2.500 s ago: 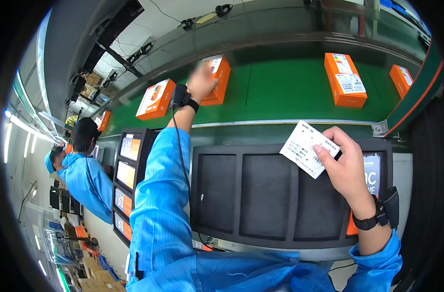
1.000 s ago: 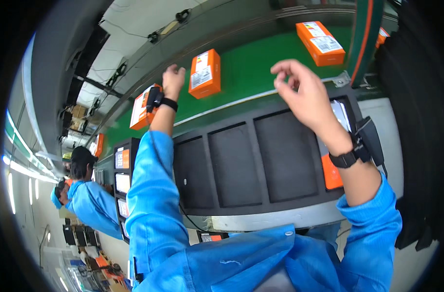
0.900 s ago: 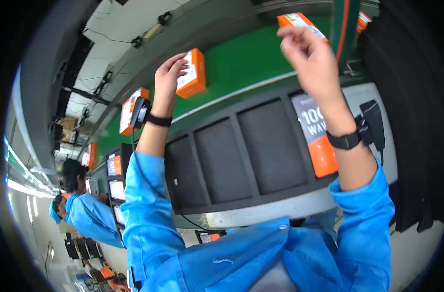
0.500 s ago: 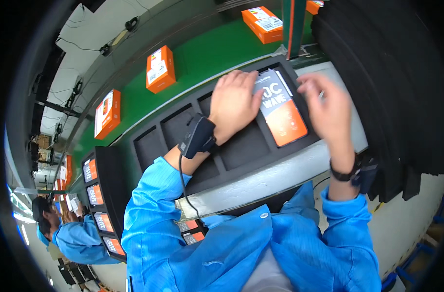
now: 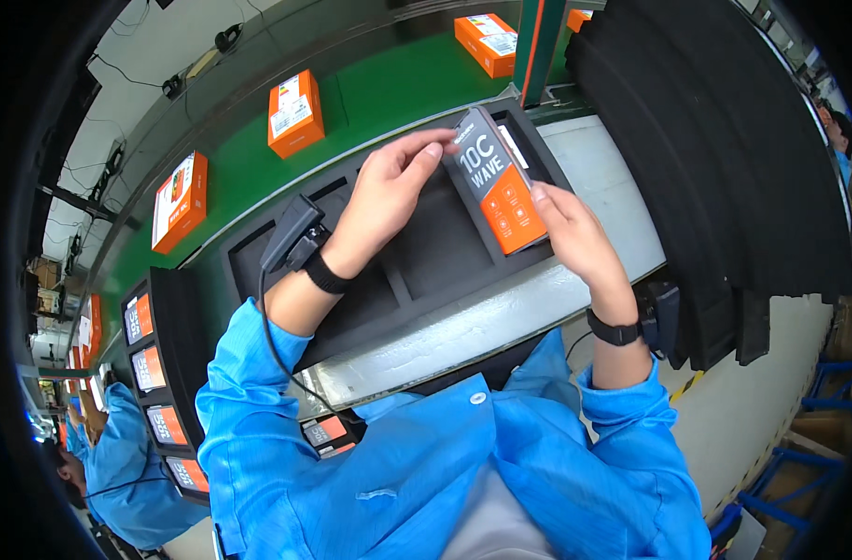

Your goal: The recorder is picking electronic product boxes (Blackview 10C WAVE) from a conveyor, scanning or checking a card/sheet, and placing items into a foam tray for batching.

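Note:
A smartphone (image 5: 501, 187) with a grey and orange printed screen stands tilted at the right end of a black foam tray (image 5: 449, 287). My right hand (image 5: 575, 229) grips its lower right edge, thumb on the front, other fingers mostly hidden behind. My left hand (image 5: 389, 191) reaches to the phone's upper left edge, fingers stretched out; whether the tips touch it I cannot tell. Beside the phone, in the tray's rightmost compartment, a small white piece (image 5: 513, 147) shows. The tray's other compartments are partly covered by my left arm.
Beyond the tray, several orange boxes (image 5: 295, 112) sit on a green conveyor belt (image 5: 370, 89). A green post (image 5: 538, 56) rises at the tray's far right corner. Black foam trays (image 5: 715, 177) are stacked at right. Another tray with phones (image 5: 165, 425) stands at left, near a co-worker (image 5: 127, 495).
The phone, lying flat in the tray before, is now raised and tilted. My right hand has closed on its right edge. My left hand has moved left, off the phone's side.

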`<state>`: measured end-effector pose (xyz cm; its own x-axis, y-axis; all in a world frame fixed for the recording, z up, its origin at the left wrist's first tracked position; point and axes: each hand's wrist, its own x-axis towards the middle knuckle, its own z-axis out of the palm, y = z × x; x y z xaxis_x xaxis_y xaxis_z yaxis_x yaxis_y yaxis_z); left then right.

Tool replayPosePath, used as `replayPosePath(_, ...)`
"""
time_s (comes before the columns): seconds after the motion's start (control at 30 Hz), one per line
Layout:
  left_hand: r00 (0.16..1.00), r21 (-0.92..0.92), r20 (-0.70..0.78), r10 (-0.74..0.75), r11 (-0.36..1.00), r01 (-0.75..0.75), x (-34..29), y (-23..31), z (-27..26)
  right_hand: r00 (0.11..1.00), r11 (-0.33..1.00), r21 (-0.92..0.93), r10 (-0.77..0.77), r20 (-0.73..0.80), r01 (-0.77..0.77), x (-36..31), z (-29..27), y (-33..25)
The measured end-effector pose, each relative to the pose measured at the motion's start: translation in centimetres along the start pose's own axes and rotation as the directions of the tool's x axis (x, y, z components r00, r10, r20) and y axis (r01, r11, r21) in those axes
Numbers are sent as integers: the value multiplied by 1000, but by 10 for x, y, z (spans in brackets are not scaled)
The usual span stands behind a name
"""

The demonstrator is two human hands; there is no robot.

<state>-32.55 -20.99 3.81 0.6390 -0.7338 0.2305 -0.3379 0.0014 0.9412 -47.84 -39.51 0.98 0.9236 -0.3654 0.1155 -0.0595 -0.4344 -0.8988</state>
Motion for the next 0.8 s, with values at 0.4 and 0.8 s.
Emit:
replayPosePath(0.4,978,-559,100,-186,802,210,-59,22,-5,977,596,799,204,-57,-78,-6,6,-22)
replayPosePath(0.8,946,-689,-167,-276,720,89,-73,28,-38,994,529,842,29,102,-102,20,91,-76)
